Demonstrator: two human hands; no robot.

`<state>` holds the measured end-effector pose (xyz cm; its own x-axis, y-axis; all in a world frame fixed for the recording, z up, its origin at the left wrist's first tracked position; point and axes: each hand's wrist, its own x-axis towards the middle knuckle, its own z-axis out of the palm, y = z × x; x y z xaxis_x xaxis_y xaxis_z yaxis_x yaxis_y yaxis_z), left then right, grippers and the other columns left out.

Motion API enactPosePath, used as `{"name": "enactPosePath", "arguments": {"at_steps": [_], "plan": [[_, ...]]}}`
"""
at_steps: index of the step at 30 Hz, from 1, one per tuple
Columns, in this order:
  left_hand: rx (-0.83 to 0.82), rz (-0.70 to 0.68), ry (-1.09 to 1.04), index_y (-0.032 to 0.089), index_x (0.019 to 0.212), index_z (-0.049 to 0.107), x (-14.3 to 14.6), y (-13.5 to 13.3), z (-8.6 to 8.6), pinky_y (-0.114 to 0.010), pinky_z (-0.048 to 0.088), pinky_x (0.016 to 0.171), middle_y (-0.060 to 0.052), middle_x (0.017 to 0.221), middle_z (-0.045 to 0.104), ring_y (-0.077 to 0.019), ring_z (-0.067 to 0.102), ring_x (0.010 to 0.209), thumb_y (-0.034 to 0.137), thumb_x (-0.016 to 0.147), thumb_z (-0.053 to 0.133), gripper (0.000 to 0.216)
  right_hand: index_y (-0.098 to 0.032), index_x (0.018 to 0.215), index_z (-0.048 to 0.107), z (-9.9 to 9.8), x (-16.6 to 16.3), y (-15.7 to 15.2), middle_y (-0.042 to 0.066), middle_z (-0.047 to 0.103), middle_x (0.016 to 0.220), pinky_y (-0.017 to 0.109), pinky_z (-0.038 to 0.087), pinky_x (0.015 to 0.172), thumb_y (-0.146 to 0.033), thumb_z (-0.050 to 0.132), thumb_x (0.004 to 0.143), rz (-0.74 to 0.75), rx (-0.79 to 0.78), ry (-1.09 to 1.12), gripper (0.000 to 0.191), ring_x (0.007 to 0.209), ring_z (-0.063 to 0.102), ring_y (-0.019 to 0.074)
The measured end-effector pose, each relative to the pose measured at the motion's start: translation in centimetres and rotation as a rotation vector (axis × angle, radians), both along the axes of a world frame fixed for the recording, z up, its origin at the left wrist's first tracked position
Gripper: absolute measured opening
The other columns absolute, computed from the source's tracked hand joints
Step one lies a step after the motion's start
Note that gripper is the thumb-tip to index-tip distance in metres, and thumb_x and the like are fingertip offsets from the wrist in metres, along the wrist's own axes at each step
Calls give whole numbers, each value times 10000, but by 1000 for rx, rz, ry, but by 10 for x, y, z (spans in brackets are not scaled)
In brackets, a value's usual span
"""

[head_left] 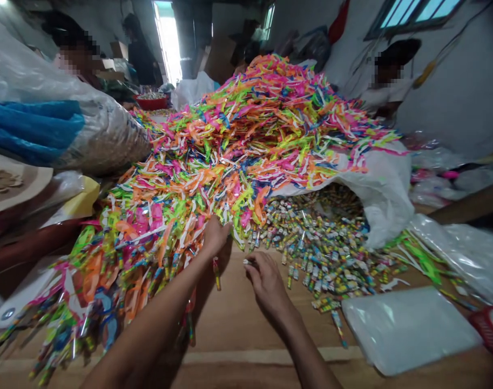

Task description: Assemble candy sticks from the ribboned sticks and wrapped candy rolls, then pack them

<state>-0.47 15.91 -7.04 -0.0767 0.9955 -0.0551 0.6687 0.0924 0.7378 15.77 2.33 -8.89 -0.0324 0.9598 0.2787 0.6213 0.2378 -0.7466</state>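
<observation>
A huge heap of neon plastic strips (246,146), pink, orange, green and yellow, covers the wooden table (238,324). My left hand (214,235) reaches into the heap's near edge, fingers closed among the strips; what they grip is hidden. My right hand (264,278) rests low over the table with fingers pinched on a small stick-like piece (246,262). Just right of it lies a spill of small wrapped sticks (319,243) from a white sack (386,200).
A large clear sack with blue lining (47,124) lies at the left. A flat white plastic bag (408,327) and a red basket rim (489,329) sit at the right. Other people sit beyond the heap, at the far left (78,54) and far right (387,75).
</observation>
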Motion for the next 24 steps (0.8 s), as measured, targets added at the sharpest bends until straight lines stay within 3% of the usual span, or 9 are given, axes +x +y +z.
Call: {"name": "enactPosePath", "arguments": {"at_steps": [3, 6, 10, 13, 18, 24], "plan": [[-10, 8, -31, 177, 845, 627, 1, 11, 0, -301, 355, 678, -52, 812, 664, -236, 612, 803, 259, 786, 804, 203, -250, 1027, 634, -1, -4, -4, 63, 720, 1012, 410, 473, 904, -206, 519, 977, 4, 10, 14, 133, 1017, 653, 272], [-17, 22, -107, 210, 700, 542, 0, 11, 0, -281, 330, 637, 11, 683, 582, -188, 564, 702, 120, 727, 762, 239, -248, 1041, 638, -2, -3, -7, 60, 714, 997, 386, 507, 868, -221, 526, 983, -22, 29, 83, 128, 967, 669, 256], [-33, -1, -232, 210, 710, 547, -3, -11, 3, -262, 327, 575, 48, 614, 541, -142, 501, 578, 143, 730, 699, 167, -250, 1136, 656, 2, -2, -6, 69, 708, 1061, 379, 535, 881, -262, 554, 990, -113, 62, 188, 178, 996, 675, 251], [-88, -54, -486, 193, 777, 617, -2, -34, 6, -250, 371, 544, 45, 616, 569, -123, 492, 530, 267, 738, 695, 115, -259, 1118, 682, 10, -5, -4, 65, 707, 1080, 384, 537, 920, -281, 590, 981, -134, 76, 242, 167, 1041, 670, 252], [-166, 4, -895, 192, 842, 589, 8, -65, 15, -265, 473, 516, 25, 670, 630, -124, 545, 519, 496, 641, 804, 423, -262, 1118, 698, 15, -14, -5, 54, 711, 1082, 382, 535, 927, -291, 605, 978, -134, 34, 314, 172, 1044, 673, 244], [-135, 53, -1121, 190, 906, 596, 18, -83, 26, -247, 535, 593, 29, 734, 696, -117, 616, 588, 384, 474, 972, 605, -259, 1137, 723, 17, -16, -9, 70, 726, 1090, 390, 548, 926, -308, 598, 981, -140, 11, 325, 206, 1034, 680, 246]]}}
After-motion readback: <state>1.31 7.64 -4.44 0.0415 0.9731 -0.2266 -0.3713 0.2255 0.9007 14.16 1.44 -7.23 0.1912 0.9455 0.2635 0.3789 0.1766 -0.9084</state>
